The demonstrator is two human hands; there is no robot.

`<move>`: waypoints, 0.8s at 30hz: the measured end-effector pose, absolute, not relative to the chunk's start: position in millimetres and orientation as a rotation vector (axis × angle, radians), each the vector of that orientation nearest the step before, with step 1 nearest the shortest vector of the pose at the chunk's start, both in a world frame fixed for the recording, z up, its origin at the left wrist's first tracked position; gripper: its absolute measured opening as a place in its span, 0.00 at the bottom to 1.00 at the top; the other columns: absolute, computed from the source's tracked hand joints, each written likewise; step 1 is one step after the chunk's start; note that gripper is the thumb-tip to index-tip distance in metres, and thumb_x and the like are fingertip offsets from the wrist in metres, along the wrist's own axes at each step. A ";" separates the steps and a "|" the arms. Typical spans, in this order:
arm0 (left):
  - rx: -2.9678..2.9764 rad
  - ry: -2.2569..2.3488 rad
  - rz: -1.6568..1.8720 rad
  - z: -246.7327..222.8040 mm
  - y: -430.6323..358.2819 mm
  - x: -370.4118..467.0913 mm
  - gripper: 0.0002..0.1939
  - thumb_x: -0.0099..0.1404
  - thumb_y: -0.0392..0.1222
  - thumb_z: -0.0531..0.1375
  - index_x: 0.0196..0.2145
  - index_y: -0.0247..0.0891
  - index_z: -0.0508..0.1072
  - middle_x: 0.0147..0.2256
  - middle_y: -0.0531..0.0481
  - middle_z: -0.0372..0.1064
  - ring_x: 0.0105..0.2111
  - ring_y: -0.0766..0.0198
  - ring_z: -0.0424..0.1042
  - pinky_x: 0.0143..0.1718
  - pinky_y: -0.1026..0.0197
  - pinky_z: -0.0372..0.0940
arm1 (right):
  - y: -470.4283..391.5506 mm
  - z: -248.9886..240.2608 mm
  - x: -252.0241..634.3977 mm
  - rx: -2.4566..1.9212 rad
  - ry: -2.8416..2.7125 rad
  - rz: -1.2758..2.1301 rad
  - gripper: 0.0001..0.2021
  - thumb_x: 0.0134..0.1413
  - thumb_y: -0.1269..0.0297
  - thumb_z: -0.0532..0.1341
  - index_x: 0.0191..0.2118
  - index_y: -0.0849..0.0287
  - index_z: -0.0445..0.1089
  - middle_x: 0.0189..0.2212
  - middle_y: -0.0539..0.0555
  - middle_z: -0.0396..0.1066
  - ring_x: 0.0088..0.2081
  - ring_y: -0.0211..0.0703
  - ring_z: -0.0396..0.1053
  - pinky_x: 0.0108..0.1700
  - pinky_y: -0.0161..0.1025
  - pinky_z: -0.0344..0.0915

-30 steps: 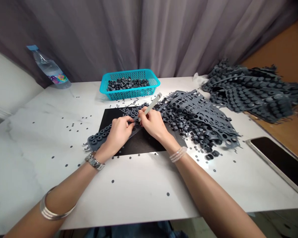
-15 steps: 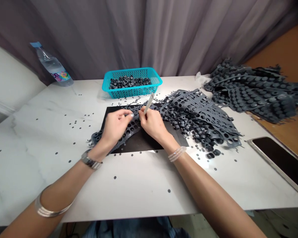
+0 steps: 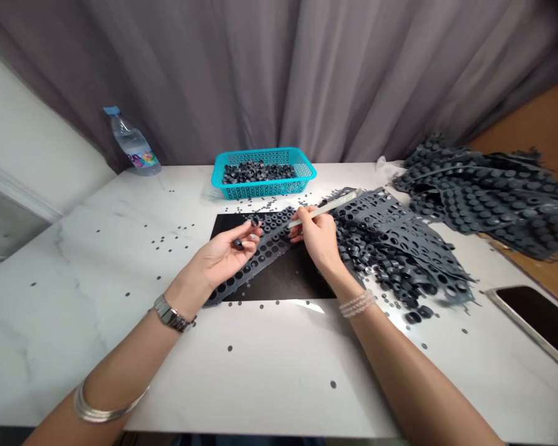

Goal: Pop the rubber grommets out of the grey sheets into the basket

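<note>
Half-curled left hand holds loose black rings above a sheet with open holes; closed right hand grips a pale stick, mid-tabletop.

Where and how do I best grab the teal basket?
I'd take the teal basket by the rim at both short ends, one hand from each side. The rim flares outward, giving fingers a lip to hook under; it's open-topped with loose black rings inside, so keep it level.
</note>
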State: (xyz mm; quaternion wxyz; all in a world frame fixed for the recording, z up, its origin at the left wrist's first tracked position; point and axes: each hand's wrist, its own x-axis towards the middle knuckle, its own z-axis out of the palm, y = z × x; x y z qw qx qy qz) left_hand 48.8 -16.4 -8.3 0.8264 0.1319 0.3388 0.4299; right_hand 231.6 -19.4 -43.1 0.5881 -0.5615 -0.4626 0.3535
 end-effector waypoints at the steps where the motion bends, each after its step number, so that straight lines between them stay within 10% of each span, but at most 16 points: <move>1: 0.268 0.713 0.914 -7.1 -17.1 49.1 0.07 0.69 0.28 0.53 0.37 0.27 0.70 0.33 0.41 0.67 0.25 0.73 0.64 0.20 0.75 0.63 | -19.6 -43.1 231.6 -1.313 -1.076 0.824 0.14 0.56 0.55 0.55 0.28 0.59 0.68 0.18 0.50 0.67 0.21 0.40 0.70 0.23 0.35 0.70; 24: 0.150 0.701 0.913 -11.4 -13.7 43.3 0.14 0.67 0.26 0.49 0.48 0.27 0.70 0.35 0.39 0.67 0.28 0.69 0.69 0.24 0.72 0.69 | -19.0 -43.9 234.9 -1.351 -1.112 0.788 0.15 0.56 0.54 0.54 0.28 0.59 0.69 0.18 0.51 0.68 0.21 0.41 0.70 0.24 0.35 0.70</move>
